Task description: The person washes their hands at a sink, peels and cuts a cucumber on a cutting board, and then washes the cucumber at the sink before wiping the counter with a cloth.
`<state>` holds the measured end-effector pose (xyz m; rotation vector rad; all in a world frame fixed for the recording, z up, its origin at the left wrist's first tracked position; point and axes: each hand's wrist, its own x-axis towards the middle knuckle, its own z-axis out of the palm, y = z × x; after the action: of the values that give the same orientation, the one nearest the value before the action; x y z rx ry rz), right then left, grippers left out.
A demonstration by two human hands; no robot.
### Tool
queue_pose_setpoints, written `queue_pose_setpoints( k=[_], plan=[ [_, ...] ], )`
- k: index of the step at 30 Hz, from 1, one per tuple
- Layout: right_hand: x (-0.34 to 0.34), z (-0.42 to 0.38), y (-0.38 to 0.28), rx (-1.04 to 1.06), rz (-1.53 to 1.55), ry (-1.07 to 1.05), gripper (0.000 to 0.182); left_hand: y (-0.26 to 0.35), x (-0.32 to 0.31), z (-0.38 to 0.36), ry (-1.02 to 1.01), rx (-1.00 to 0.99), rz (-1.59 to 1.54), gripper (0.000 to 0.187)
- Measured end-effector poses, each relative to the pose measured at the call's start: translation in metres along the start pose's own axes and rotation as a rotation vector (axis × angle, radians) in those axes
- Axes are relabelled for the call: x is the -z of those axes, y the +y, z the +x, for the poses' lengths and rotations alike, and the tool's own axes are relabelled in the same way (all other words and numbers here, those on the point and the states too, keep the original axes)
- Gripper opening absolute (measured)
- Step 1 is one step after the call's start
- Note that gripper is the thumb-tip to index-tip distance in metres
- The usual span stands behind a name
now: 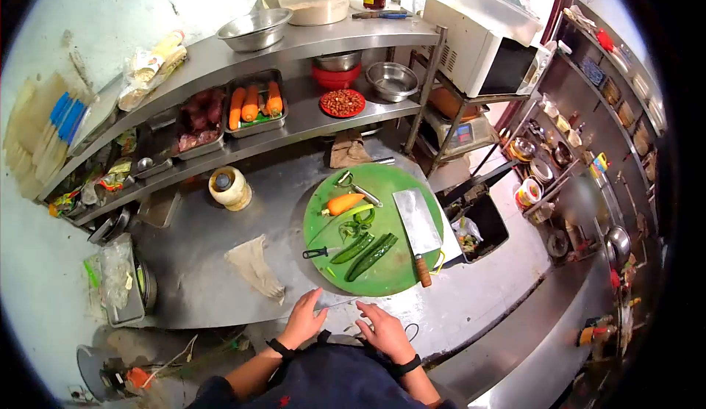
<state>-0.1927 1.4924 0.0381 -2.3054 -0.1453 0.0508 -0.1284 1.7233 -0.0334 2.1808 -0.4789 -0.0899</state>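
Observation:
My left hand (302, 321) and my right hand (387, 331) are held apart at the front edge of the counter, fingers spread, holding nothing. Just beyond them lies a round green cutting board (397, 280). Two dark green cucumber pieces (371, 257) rest on it, nearest my hands. A cleaver (417, 221) with a wooden handle lies at the board's right side, handle overhanging the rim. Farther back are a carrot piece (344, 203), a peeler (368, 196) and curled green peelings (357, 224). A small black-handled knife (316, 252) sits at the left rim.
A cloth glove (257, 268) and a pale jar (230, 188) stand left on the steel counter (191, 262). The shelf behind holds a tray of carrots (254, 105), a tray of dark meat (200, 119) and a red plate of peanuts (343, 103). A black bin (478, 225) is at right.

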Motion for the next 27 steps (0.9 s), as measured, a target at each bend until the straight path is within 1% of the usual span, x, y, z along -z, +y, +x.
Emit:
queue_pose_setpoints(
  k=[3,4,6,7,9,10,11,13,14,15,17,18,21,22,23,24,25,27],
  plan=[
    [0.01,-0.011,0.025,0.1,-0.019,0.006,0.048,0.021,-0.012,0.001,0.039,0.047,0.039,0.057],
    [0.013,-0.015,0.032,0.102,-0.001,-0.001,0.048,0.028,-0.015,-0.004,0.058,0.066,0.057,0.057],
    [0.021,-0.014,0.046,0.295,-0.069,0.078,0.051,0.04,-0.022,-0.004,0.09,0.103,0.04,0.058],
    [0.025,-0.019,0.049,0.292,-0.055,0.076,0.051,0.046,-0.026,-0.009,0.112,0.136,0.009,0.058],
    [0.032,-0.028,0.049,0.083,0.107,-0.009,0.054,0.054,-0.032,-0.015,0.079,0.16,0.008,0.06],
    [0.033,-0.031,0.051,-0.106,0.303,-0.097,0.055,0.055,-0.034,-0.013,0.056,0.172,-0.007,0.062],
    [0.033,-0.033,0.055,-0.102,0.304,-0.091,0.055,0.052,-0.037,-0.014,0.056,0.165,-0.004,0.062],
    [0.032,-0.033,0.067,0.143,0.053,0.019,0.056,0.042,-0.042,-0.016,0.007,-0.085,0.269,0.067],
    [0.034,-0.031,0.068,0.274,-0.132,0.053,0.056,0.047,-0.041,-0.014,0.002,-0.064,0.251,0.067],
    [0.035,-0.028,0.068,0.28,-0.134,0.051,0.056,0.052,-0.04,-0.012,0.008,-0.063,0.251,0.067],
    [0.033,-0.03,0.066,0.175,0.037,-0.073,0.055,0.064,-0.038,-0.013,0.016,0.155,-0.03,0.066],
    [0.031,-0.032,0.062,0.069,0.132,-0.106,0.053,0.06,-0.038,-0.016,0.016,0.167,-0.036,0.066],
    [0.026,-0.026,0.052,0.069,0.126,-0.124,0.053,0.045,-0.034,-0.011,0.025,0.16,-0.138,0.066],
    [0.023,-0.023,0.05,0.066,0.121,-0.134,0.053,0.042,-0.028,-0.01,0.027,0.124,-0.062,0.067],
    [0.018,-0.019,0.049,0.131,0.079,-0.109,0.052,0.038,-0.021,-0.009,0.03,0.09,0.015,0.067],
    [0.016,-0.014,0.048,0.196,0.034,-0.085,0.052,0.033,-0.017,-0.009,0.051,0.099,0.011,0.066],
    [0.013,-0.009,0.046,0.192,0.024,-0.097,0.052,0.026,-0.012,-0.007,0.054,0.106,-0.002,0.066],
    [0.007,-0.003,0.039,0.268,-0.137,-0.062,0.05,0.011,-0.004,-0.005,0.101,0.117,0.025,0.063]
  ],
)
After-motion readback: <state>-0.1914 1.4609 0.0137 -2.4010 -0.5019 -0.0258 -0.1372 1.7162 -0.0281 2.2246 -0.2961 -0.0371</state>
